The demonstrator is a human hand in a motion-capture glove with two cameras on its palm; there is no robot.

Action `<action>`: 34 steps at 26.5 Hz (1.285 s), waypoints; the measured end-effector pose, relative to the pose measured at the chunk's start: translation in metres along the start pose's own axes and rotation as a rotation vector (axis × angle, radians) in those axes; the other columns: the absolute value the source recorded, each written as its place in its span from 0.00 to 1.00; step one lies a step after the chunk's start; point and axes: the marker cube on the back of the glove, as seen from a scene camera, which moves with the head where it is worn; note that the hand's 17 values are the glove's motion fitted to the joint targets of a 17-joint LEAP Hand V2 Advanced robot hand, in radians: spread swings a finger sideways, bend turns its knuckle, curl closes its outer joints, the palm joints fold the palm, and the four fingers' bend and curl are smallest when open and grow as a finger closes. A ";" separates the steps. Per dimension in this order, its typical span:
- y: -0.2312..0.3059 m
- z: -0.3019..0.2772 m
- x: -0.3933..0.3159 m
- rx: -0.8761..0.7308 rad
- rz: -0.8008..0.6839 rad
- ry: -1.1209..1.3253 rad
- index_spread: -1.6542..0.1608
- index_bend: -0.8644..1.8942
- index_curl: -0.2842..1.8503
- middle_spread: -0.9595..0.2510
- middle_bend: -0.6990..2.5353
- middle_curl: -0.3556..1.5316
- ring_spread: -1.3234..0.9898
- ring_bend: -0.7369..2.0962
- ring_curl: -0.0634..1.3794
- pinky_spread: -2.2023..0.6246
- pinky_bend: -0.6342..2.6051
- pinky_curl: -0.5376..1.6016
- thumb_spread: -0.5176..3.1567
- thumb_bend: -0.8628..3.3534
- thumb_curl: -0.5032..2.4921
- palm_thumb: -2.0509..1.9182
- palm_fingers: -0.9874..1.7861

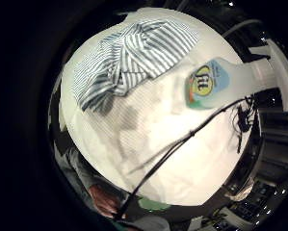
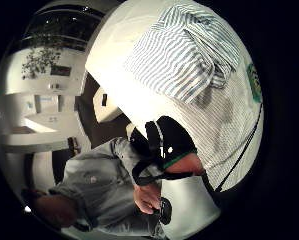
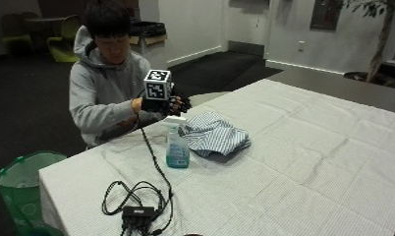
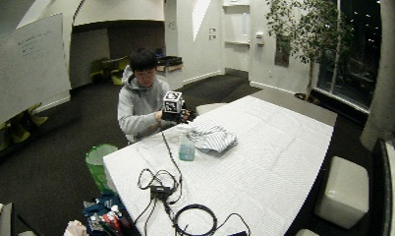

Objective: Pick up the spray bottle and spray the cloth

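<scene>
Gloved hand raised, bottle untouched on table.
Right hand (image 3: 163,104) hovers above the table edge, clear of everything — whether its fingers are spread or curled can't be made out. Spray bottle (image 3: 177,147) stands upright just beside the striped cloth (image 3: 213,135) on the white tablecloth (image 3: 302,147).

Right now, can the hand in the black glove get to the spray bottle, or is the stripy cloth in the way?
Probably yes. The gloved right hand is raised just behind the spray bottle, which stands upright on the table. The striped cloth lies beside the bottle, not between it and the hand, so the way looks free.
</scene>
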 end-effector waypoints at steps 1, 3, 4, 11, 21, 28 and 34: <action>0.000 0.001 -0.001 -0.001 -0.001 -0.002 0.72 0.37 0.21 0.78 0.28 0.27 0.60 0.33 0.11 0.85 0.33 0.35 0.38 0.26 0.23 0.65 0.42; 0.000 0.001 -0.002 -0.001 -0.003 -0.004 0.72 0.37 0.22 0.78 0.28 0.28 0.60 0.33 0.11 0.85 0.33 0.35 0.39 0.25 0.24 0.66 0.42; 0.001 0.001 -0.002 -0.001 -0.003 -0.006 0.71 0.37 0.22 0.78 0.28 0.28 0.60 0.33 0.12 0.85 0.33 0.36 0.40 0.25 0.24 0.66 0.42; 0.011 -0.011 0.004 0.057 0.002 -0.021 0.71 0.37 0.23 0.78 0.28 0.30 0.60 0.33 0.13 0.86 0.33 0.37 0.41 0.24 0.25 0.66 0.42; 0.063 -0.047 0.063 0.216 0.127 -0.017 0.71 0.37 0.24 0.78 0.28 0.32 0.60 0.33 0.15 0.86 0.33 0.38 0.42 0.22 0.26 0.67 0.42; 0.113 -0.053 0.118 0.328 0.258 -0.050 0.72 0.34 0.23 0.79 0.29 0.34 0.60 0.34 0.17 0.86 0.35 0.40 0.43 0.21 0.27 0.67 0.40; 0.137 -0.052 0.151 0.446 0.336 -0.065 0.72 0.33 0.21 0.80 0.29 0.35 0.60 0.36 0.19 0.86 0.37 0.41 0.42 0.20 0.27 0.68 0.36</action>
